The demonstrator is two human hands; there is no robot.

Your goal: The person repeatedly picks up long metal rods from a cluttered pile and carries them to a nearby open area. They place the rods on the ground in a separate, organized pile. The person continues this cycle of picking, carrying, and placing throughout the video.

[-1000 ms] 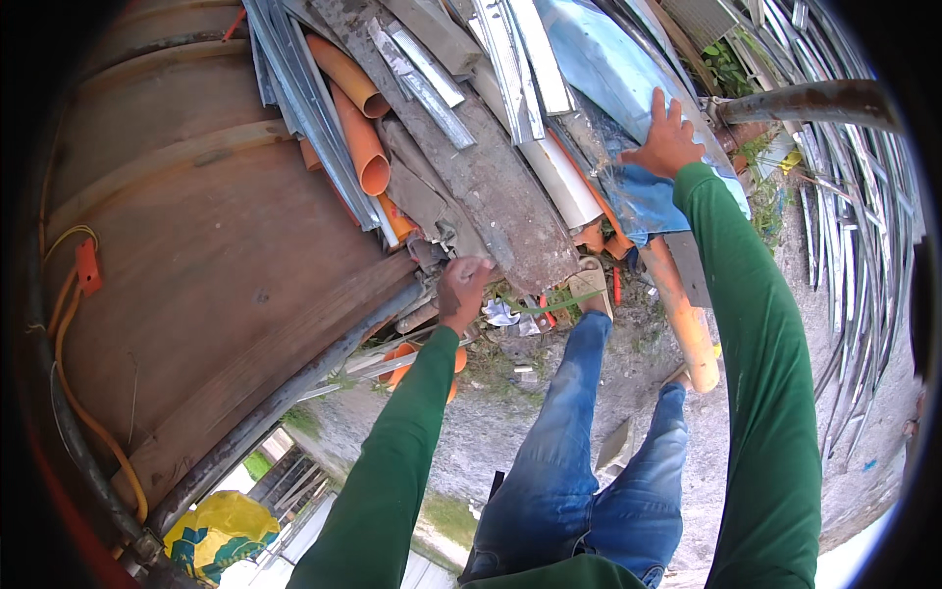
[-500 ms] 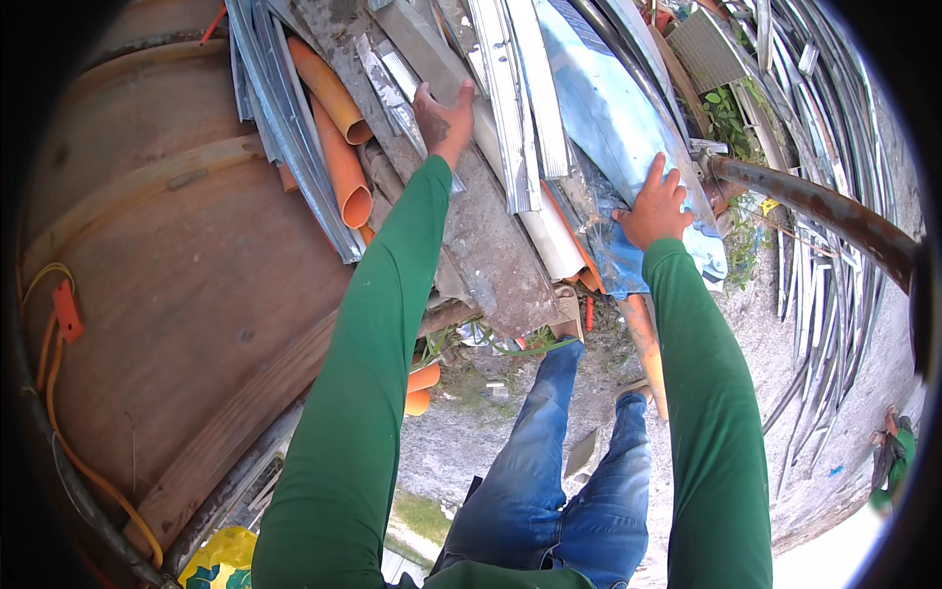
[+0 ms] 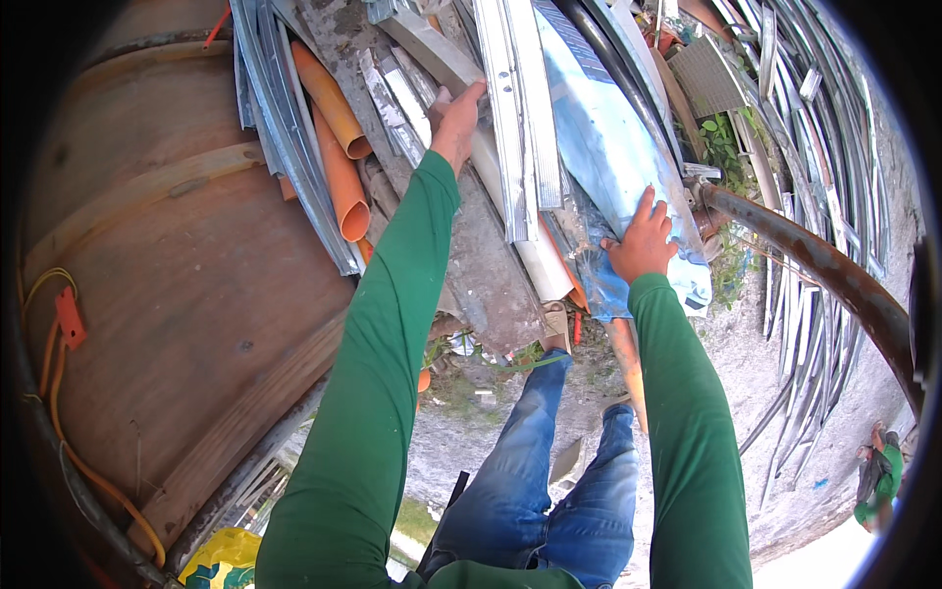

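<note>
My left hand [image 3: 455, 126] is closed round the near end of a long grey bar [image 3: 428, 49] on the scrap pile; part of the fingers is hidden behind it. Right beside that hand lie silver metal channels [image 3: 514, 128], laid lengthwise. My right hand [image 3: 643, 241] rests on a blue plastic sheet [image 3: 599, 128], fingers stretched and somewhat apart. Beneath the left forearm is a broad, dirty grey board [image 3: 491, 280]. A whitish pipe [image 3: 538, 257] runs out from under the channels, between my two hands.
Orange pipes [image 3: 339, 182] and metal profiles [image 3: 294, 147] lie at the left, beside a large brown panel [image 3: 186, 285]. A rusty pole [image 3: 805, 221] juts across the right. Beyond it are many thin metal strips [image 3: 834, 196]. Another person [image 3: 880, 479] is at the far right edge.
My left hand has shifted slightly up and right along with the bar's end, its fingers now more closed. The right hand stays on the sheet. The whole view has shifted a little.
</note>
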